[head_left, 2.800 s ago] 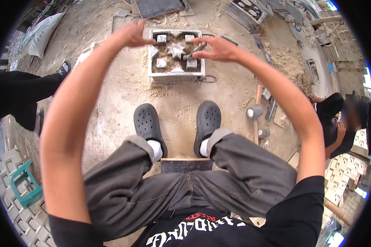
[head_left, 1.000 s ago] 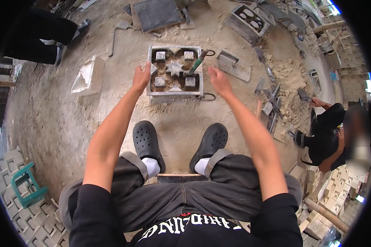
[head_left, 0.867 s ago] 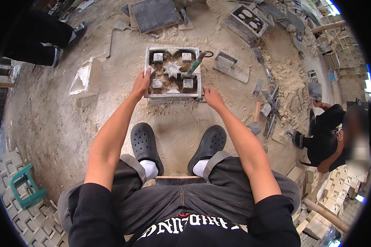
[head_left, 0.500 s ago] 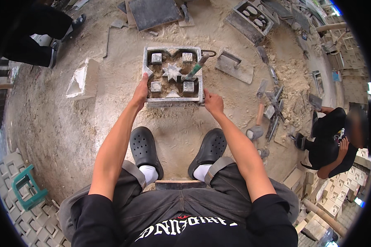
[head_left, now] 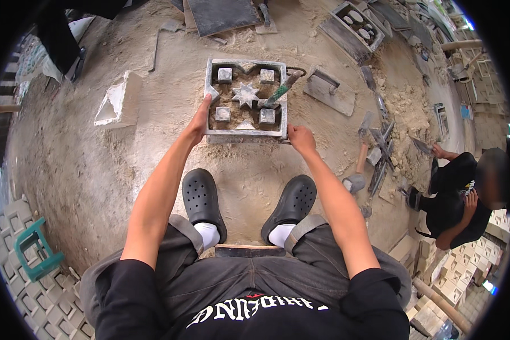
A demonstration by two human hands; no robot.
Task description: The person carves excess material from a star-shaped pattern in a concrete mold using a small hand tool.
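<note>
Spread earlier, left hand clasps the mould, right hand closed on its corner

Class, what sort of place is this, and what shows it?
Probably a block-casting workshop: a box-shaped mould with a star-shaped insert, a loose sandy heap, and rows of pale blocks at lower left.

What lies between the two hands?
In the head view, a grey square mould with a star-shaped piece at its middle lies between the left hand and the right hand.
</note>
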